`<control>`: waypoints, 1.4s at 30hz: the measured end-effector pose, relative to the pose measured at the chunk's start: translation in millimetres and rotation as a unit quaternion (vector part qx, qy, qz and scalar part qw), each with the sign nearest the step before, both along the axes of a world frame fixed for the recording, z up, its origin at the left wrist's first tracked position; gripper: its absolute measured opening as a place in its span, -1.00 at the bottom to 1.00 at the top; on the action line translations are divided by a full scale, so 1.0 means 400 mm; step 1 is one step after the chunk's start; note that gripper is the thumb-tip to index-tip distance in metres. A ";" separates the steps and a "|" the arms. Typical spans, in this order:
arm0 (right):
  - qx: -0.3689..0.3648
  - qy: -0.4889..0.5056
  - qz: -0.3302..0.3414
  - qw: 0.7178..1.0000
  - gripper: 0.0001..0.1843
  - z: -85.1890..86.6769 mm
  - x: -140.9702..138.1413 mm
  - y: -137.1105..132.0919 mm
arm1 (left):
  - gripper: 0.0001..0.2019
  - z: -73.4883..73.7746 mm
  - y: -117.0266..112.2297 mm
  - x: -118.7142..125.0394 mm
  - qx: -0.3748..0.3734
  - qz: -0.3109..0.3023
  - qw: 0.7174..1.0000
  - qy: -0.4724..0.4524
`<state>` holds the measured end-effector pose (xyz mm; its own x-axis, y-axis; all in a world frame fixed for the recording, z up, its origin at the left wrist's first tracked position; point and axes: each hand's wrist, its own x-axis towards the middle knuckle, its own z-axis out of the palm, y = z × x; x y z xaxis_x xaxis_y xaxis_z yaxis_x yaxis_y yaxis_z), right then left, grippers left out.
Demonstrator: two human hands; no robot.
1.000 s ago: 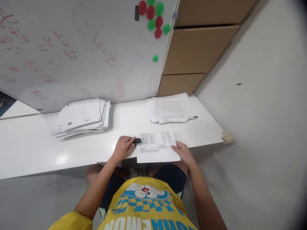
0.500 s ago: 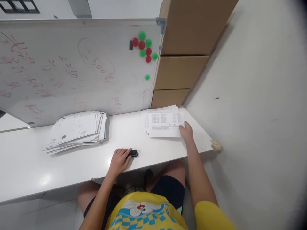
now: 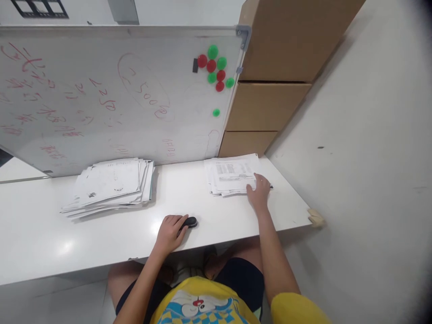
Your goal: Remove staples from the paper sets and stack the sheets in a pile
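My left hand (image 3: 171, 234) is closed round the near end of a black stapler (image 3: 192, 222), which lies on the white table; its front end sticks out past my fingers. Over at the right, my right hand (image 3: 259, 191) rests on the lower right corner of a small stack of printed sheets (image 3: 231, 173), with thumb and fingers apart. The top sheet carries a printed table and an oval stamp. Beneath it, other sheets' edges stick out unevenly.
A thicker pile of papers (image 3: 111, 180) lies on the table (image 3: 111, 238) at the left. Behind stands a whiteboard (image 3: 189, 99) with red writing and several round magnets. Cardboard boxes (image 3: 266, 105) are stacked at its right, beside a white wall (image 3: 367, 157).
The top sheet has come down onto the small stack. My right hand has shifted from the sheet's right edge onto its lower corner, fingers spreading. My left hand stays on the stapler.
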<state>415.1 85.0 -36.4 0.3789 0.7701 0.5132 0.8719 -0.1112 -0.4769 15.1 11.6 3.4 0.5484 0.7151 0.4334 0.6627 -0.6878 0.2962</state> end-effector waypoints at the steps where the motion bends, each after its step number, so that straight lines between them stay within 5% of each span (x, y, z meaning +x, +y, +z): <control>1: -0.013 -0.008 0.032 0.999 -0.38 -0.015 -0.011 -0.014 | -0.66 -0.001 0.001 0.000 0.000 0.000 1.000 -0.002; 4: -0.073 -0.023 0.100 0.992 -0.41 -0.044 -0.035 -0.026 | -0.66 -0.003 0.001 0.000 0.000 -0.002 1.000 -0.005; 10: -0.131 -0.017 0.109 0.985 -0.42 -0.027 -0.031 0.041 | -0.66 0.000 -0.003 0.001 0.006 0.002 1.000 -0.003; 21: -0.114 -0.114 0.162 0.973 -0.37 -0.028 -0.049 -0.040 | -0.66 0.006 -0.013 0.003 0.008 0.013 1.000 -0.002; 27: -0.146 -0.093 0.169 0.970 -0.36 -0.029 -0.051 0.020 | -0.65 0.003 -0.028 0.004 -0.004 0.016 1.000 -0.004; 32: -0.155 -0.100 0.160 0.970 -0.39 -0.047 -0.044 0.046 | -0.62 0.060 -0.009 -0.001 -0.040 -0.047 0.997 0.038; 35: -0.148 -0.085 0.150 0.974 -0.39 -0.055 -0.049 0.022 | -0.68 0.134 0.098 -0.089 -0.025 -0.070 0.993 0.095; 38: -0.136 -0.054 0.124 0.981 -0.34 -0.046 -0.069 -0.039 | -0.55 0.199 0.239 -0.245 0.055 0.068 0.990 0.110; 40: -0.133 -0.026 0.106 0.985 -0.33 -0.033 -0.085 -0.092 | -0.29 0.216 0.314 -0.342 0.057 0.106 0.985 0.120; 42: -0.125 0.016 0.101 0.987 -0.32 -0.019 -0.107 -0.144 | -0.30 0.211 0.349 -0.406 0.041 0.091 0.988 0.114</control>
